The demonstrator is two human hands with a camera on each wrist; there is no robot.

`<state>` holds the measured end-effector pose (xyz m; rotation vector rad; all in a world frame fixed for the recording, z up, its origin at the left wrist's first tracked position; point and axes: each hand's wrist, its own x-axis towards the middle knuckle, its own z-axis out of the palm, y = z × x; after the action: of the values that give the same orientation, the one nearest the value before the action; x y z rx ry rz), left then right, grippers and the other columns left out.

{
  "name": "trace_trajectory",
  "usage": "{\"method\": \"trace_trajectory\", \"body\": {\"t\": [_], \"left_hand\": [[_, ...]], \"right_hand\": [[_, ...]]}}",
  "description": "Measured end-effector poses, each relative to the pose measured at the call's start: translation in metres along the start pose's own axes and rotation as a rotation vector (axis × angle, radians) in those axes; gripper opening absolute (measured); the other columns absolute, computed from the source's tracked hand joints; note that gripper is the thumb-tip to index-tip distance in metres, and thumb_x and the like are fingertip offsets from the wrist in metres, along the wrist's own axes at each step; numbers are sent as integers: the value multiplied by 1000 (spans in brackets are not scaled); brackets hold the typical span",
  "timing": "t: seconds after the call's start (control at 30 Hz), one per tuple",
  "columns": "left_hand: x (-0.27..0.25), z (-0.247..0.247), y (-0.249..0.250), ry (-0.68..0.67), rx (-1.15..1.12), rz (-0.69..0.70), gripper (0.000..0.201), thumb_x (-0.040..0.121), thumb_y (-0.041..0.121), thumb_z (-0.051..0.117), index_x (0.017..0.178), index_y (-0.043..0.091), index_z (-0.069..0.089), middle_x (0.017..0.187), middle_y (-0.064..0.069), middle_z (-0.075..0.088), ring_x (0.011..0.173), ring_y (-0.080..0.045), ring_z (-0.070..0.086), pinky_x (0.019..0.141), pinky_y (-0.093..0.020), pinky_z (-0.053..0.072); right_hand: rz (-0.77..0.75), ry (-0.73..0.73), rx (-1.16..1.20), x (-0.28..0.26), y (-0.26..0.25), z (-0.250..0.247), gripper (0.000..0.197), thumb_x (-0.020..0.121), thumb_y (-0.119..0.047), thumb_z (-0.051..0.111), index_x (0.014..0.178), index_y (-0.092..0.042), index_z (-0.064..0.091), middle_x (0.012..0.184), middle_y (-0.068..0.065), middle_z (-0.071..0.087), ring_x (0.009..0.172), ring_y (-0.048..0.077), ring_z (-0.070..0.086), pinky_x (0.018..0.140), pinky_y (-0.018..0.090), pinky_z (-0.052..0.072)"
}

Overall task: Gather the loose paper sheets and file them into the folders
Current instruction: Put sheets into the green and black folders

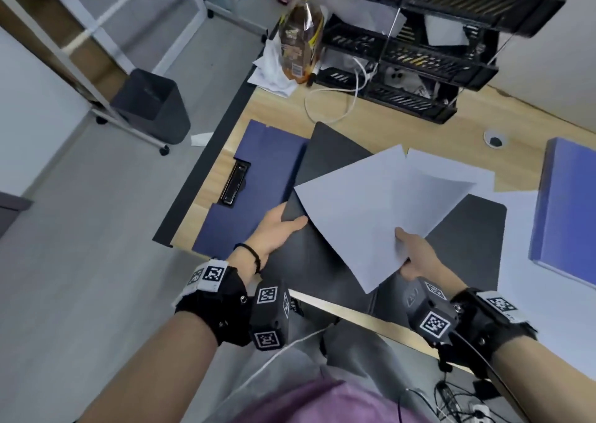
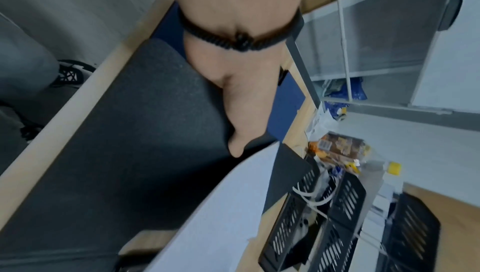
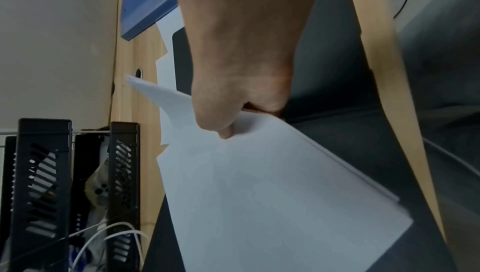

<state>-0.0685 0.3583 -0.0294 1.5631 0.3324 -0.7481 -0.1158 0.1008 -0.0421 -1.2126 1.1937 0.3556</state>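
White paper sheets [image 1: 371, 216] are held fanned above the open black folder [image 1: 325, 151] at the desk's [image 1: 380, 122] near edge, pinched by the right hand [image 1: 416, 255]. Left hand [image 1: 274, 232] grips the folder's raised left cover. Open blue folder [image 1: 258, 184] lies left; closed blue folder [image 1: 567, 209] right.

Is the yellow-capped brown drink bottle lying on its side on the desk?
No. In the head view the yellow-capped brown drink bottle stands upright near the desk's far corner.
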Motion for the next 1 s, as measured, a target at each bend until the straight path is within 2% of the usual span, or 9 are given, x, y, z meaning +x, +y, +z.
{"method": "trace_trajectory", "body": {"t": [0.07, 0.1, 0.2, 0.33, 0.47, 0.67, 0.83, 0.9, 1.0], "left_hand": [[6, -20, -3, 73, 57, 11, 26, 88, 13, 67, 114, 18, 63, 107, -1, 71, 90, -17, 68, 69, -21, 54], [11, -31, -5, 134, 100, 11, 29, 86, 13, 69, 114, 16, 63, 109, -2, 70, 93, -19, 67, 72, -24, 54], [25, -55, -12, 374, 269, 16, 51, 76, 9, 75, 123, 15, 56, 119, -6, 62, 110, -25, 60, 90, -33, 50], [31, -33, -5, 570, 582, 124, 66, 67, 3, 71, 127, 20, 52, 129, -9, 42, 120, -27, 42, 103, -31, 36], [41, 23, 4, 231, 692, 286, 60, 73, 1, 68, 128, 17, 52, 136, -7, 40, 126, -22, 42, 99, -17, 29], [56, 123, 15, -132, 831, 138, 52, 91, 2, 50, 140, 16, 43, 155, -1, 25, 143, -18, 25, 113, -26, 19], [59, 184, 13, -49, 941, 69, 54, 87, 14, 56, 139, 22, 45, 140, -6, 41, 129, -25, 41, 105, -26, 33], [59, 193, 7, -31, 1001, 64, 56, 84, 12, 58, 137, 25, 46, 138, -6, 38, 127, -23, 40, 98, -21, 33], [59, 203, -3, -1, 1090, 63, 61, 80, 9, 60, 134, 32, 45, 133, -2, 33, 123, -21, 35, 88, -21, 32]], "right_hand": [[-3, 18, -26, 7, 1, -9, 11, 98, -16, 52, 105, -8, 53, 92, 6, 66, 80, 23, 66, 80, 35, 52], [-9, 25, -21, 6, 0, -12, 13, 99, -16, 52, 109, -7, 52, 100, 8, 63, 84, 25, 63, 81, 37, 51], [-48, 36, -80, 1, -3, -19, 23, 100, -16, 51, 119, -4, 48, 102, 9, 61, 77, 24, 58, 60, 24, 52], [-60, 61, -140, 9, 9, -34, 40, 98, -16, 53, 133, 3, 48, 111, 13, 62, 84, 28, 61, 82, 40, 49], [-35, 39, -143, 12, 12, -62, 36, 98, -18, 54, 129, 0, 50, 108, 15, 64, 85, 31, 63, 81, 43, 49], [-6, 34, -100, 23, 20, -138, 34, 98, -18, 53, 127, 1, 54, 115, 22, 66, 89, 35, 66, 70, 37, 54], [16, 107, -54, 36, 19, -193, 33, 97, -18, 54, 123, 2, 55, 105, 20, 68, 86, 35, 65, 77, 41, 54], [14, 88, -32, 39, 16, -206, 31, 97, -17, 54, 122, 1, 55, 99, 17, 68, 84, 34, 65, 73, 39, 54], [22, 48, -53, 43, 13, -220, 34, 97, -19, 55, 126, 0, 53, 108, 18, 68, 97, 37, 65, 86, 44, 53]]}}
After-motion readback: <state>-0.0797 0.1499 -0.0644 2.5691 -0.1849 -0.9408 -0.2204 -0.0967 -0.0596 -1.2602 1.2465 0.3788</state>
